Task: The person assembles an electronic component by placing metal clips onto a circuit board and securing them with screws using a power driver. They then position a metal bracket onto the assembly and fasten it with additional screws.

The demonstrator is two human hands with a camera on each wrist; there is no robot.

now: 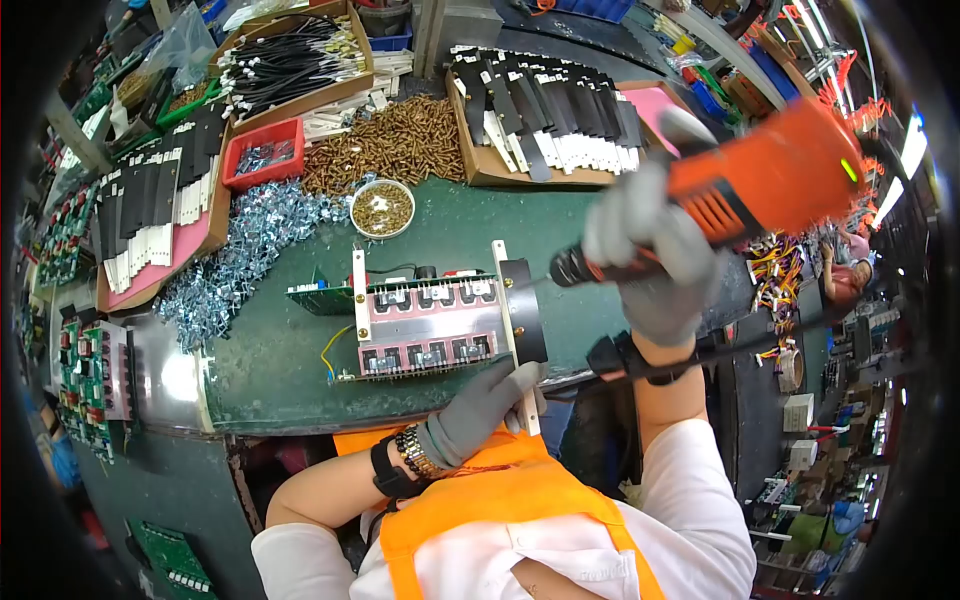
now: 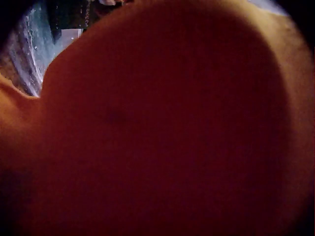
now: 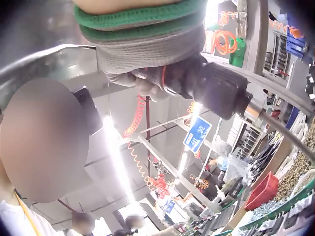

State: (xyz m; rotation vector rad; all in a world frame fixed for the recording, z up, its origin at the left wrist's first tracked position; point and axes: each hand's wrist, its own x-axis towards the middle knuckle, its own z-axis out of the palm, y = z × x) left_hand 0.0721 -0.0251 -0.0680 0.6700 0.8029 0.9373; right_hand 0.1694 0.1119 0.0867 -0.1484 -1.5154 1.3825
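The gloved right hand (image 1: 660, 250) grips an orange and black power driver (image 1: 750, 180), its thin bit pointing left at the black plate (image 1: 524, 310) on the assembly's right end. In the right wrist view the glove (image 3: 152, 54) wraps the driver's dark body (image 3: 221, 88). The gloved left hand (image 1: 480, 412) pinches the lower end of a white strip (image 1: 509, 330) lying along that plate. Between this strip and another white strip (image 1: 361, 295) sits the assembly's metal heatsink (image 1: 430, 325) with pink-backed components. The left wrist view is mostly covered by orange cloth (image 2: 162, 123).
Behind the assembly lie a bowl of small screws (image 1: 382, 209), a brass-coloured pile (image 1: 400, 140), silver clips (image 1: 240, 260) and a red bin (image 1: 264, 154). Boxes of black and white strips (image 1: 550, 110) line the back. More circuit boards (image 1: 90, 375) stand at left.
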